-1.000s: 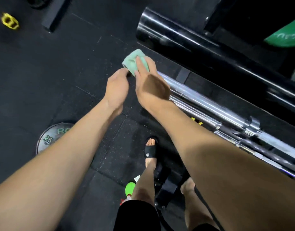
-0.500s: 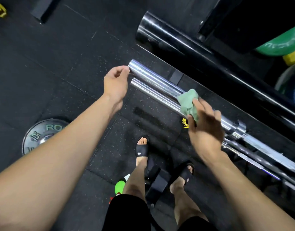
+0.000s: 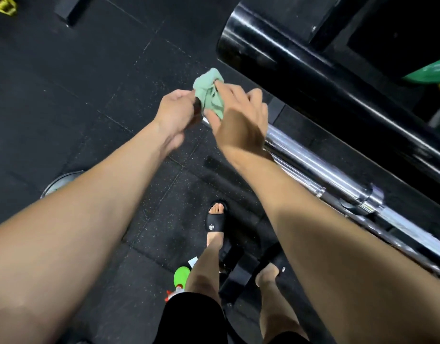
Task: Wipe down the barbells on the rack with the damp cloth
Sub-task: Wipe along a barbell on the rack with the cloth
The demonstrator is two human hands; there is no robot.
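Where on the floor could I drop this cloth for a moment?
Bare black rubber floor lies left of the left hand, between the yellow clip and the grey weight plate. It is crowded by the black sandals, green bottle and chrome barbells.

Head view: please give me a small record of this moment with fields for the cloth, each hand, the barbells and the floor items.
cloth: green cloth, bunched, at the near end of the barbells
right hand: right hand grips the cloth on the bar end
left hand: left hand at the bar tip, beside the cloth; fingers curled, grip hidden
barbells: chrome barbells lie side by side on the rack, running to the lower right
floor items: weight plate partly hidden by the left forearm; yellow object at top left
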